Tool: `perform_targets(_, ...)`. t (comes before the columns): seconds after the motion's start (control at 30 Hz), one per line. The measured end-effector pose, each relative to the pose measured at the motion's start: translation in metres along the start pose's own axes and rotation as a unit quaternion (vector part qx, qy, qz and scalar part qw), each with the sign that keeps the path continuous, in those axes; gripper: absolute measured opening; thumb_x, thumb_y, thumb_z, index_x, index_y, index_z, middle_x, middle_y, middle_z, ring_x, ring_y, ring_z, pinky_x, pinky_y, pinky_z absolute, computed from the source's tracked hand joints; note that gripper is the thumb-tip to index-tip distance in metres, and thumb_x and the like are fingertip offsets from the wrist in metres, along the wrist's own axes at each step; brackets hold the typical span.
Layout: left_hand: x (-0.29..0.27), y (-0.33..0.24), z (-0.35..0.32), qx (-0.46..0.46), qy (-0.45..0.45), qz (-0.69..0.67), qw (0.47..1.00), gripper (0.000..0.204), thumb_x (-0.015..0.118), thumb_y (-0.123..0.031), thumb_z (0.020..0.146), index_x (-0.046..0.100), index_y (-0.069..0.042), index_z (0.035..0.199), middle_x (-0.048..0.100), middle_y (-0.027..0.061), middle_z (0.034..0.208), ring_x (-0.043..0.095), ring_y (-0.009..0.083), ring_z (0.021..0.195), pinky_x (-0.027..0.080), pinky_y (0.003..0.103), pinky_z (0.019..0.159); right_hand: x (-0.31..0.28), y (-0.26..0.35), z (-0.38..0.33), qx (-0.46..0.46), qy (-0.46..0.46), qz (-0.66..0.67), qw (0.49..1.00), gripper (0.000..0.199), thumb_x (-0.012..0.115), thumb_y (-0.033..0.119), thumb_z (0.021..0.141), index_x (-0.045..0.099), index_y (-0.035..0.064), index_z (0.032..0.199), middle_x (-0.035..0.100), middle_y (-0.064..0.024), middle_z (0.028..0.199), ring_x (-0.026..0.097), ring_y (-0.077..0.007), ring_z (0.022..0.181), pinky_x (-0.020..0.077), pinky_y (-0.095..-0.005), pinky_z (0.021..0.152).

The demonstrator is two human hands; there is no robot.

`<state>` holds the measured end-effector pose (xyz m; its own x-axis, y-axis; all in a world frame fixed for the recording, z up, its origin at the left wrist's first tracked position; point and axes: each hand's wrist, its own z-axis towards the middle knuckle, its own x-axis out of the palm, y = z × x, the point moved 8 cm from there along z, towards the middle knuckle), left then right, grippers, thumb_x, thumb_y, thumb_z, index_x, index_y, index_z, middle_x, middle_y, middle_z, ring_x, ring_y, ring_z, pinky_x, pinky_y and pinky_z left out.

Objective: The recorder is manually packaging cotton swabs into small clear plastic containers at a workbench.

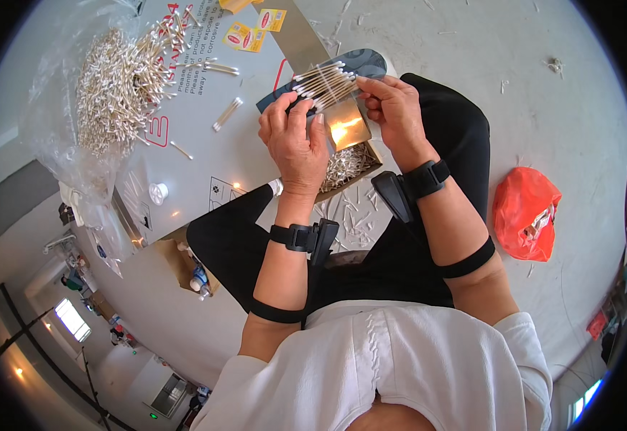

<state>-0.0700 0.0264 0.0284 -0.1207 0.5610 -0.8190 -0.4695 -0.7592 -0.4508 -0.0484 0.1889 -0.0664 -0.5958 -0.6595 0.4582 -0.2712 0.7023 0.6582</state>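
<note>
A row of cotton swabs (pixel 325 83) lies slantwise between my hands, over a dark grey patterned pad (pixel 371 62). Thin pale lines cross the swabs; I cannot tell if they are a band. My left hand (pixel 295 144) curls its fingers and thumb around the near left tips. At the other end my right hand (pixel 397 115) pinches thumb and forefinger at the right tips, its other fingers folded in. Beneath the swabs is a shiny gold-toned metal plate (pixel 348 126). An open box (pixel 372 165) below it holds many loose swabs.
On the grey printed sheet (pixel 205 136) at left, a clear plastic bag (pixel 49 108) holds a large heap of swabs (pixel 116 93). Yellow labels (pixel 244 37) and a small white cup (pixel 158 192) lie there too. A red plastic bag (pixel 527 214) sits on the floor at right.
</note>
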Motion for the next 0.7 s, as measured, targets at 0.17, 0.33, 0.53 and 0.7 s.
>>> perform_targets(0.17, -0.0008, -0.0008, 0.0002, 0.000, -0.001, -0.001, 1.000, 0.028, 0.072, -0.005, 0.078, 0.067, -0.006, 0.106, 0.060, 0.0092, 0.118, 0.052, 0.0307, 0.111, 0.040, 0.043, 0.098, -0.0002, -0.0014, 0.0004, 0.002, 0.000, 0.000, 1.000, 0.016, 0.073, 0.009, 0.085, 0.063, 0.0068, 0.073, 0.056, 0.0023, 0.068, 0.045, -0.0034, 0.056, 0.0337, -0.0193, 0.048)
perform_targets(0.33, -0.0007, -0.0002, -0.0001, -0.003, -0.001, 0.000, 1.000, 0.029, 0.073, -0.005, 0.078, 0.067, -0.006, 0.107, 0.059, 0.0092, 0.118, 0.051, 0.0305, 0.110, 0.040, 0.043, 0.098, 0.0004, -0.0013, 0.0004, 0.005, -0.002, -0.001, 1.000, 0.016, 0.073, 0.010, 0.085, 0.063, 0.0069, 0.073, 0.056, 0.0027, 0.068, 0.045, -0.0034, 0.056, 0.0336, -0.0193, 0.048)
perform_targets(0.53, -0.0003, 0.0002, -0.0002, -0.006, 0.001, -0.001, 1.000, 0.029, 0.073, -0.005, 0.078, 0.068, -0.006, 0.107, 0.059, 0.0090, 0.117, 0.051, 0.0304, 0.110, 0.040, 0.043, 0.098, 0.0008, -0.0016, -0.0001, 0.016, -0.002, 0.005, 1.000, 0.015, 0.073, 0.009, 0.085, 0.063, 0.0065, 0.074, 0.055, 0.0030, 0.068, 0.044, -0.0036, 0.056, 0.0333, -0.0194, 0.048)
perform_targets(0.7, -0.0002, 0.0004, -0.0005, -0.008, 0.001, -0.003, 1.000, 0.029, 0.073, -0.005, 0.078, 0.068, -0.007, 0.107, 0.059, 0.0090, 0.117, 0.052, 0.0305, 0.110, 0.039, 0.043, 0.098, -0.0004, -0.0035, 0.0017, 0.022, -0.002, 0.028, 0.999, 0.017, 0.074, 0.003, 0.080, 0.061, 0.0067, 0.070, 0.058, -0.0007, 0.067, 0.046, -0.0053, 0.054, 0.0360, -0.0207, 0.048)
